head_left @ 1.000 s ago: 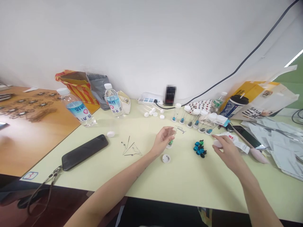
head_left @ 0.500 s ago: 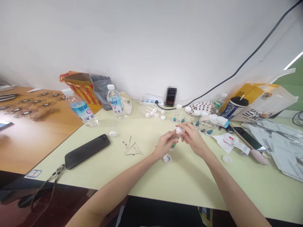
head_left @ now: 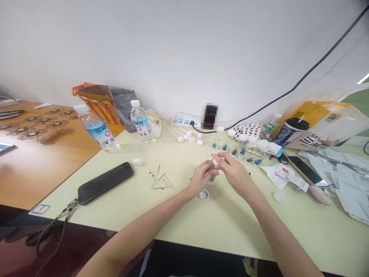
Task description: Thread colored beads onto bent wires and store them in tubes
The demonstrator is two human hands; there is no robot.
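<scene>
Nearest to us, a brown strap (head_left: pixel 46 243) loops off the table's front edge from the end of a black phone (head_left: pixel 106 183), with a small numbered sticker (head_left: pixel 40 209) at the corner beside it. Close in front of us an upturned white lid (head_left: pixel 204 194) lies on the pale tabletop (head_left: pixel 178 219). Just beyond it we see a clear tube (head_left: pixel 211 182) with a green piece (head_left: pixel 212 178) low inside, roughly upright between our hands. Our left hand (head_left: pixel 200 177) holds the tube's side, fingers and thumb curled around it. Our right hand (head_left: pixel 232 171) is narrow, its fingertips gathered at a white cap (head_left: pixel 215 162) on the tube's top; the fingers hide the joint, so we cannot tell whether the cap is fully seated.

To our left lie thin metal pins (head_left: pixel 163 182); to our right, a translucent white disc (head_left: pixel 279 197), crumpled paper (head_left: pixel 278 174) and a pink object (head_left: pixel 319 195). Farther back, capped tubes (head_left: pixel 243 137) holding mostly blue pieces stand grouped beyond our right hand, and loose white caps (head_left: pixel 199 142) lie left of them. Beyond these we see two water bottles (head_left: pixel 141 122), a lidded cup (head_left: pixel 291 130) and, by the wall (head_left: pixel 173 57), a power strip (head_left: pixel 181 120)
</scene>
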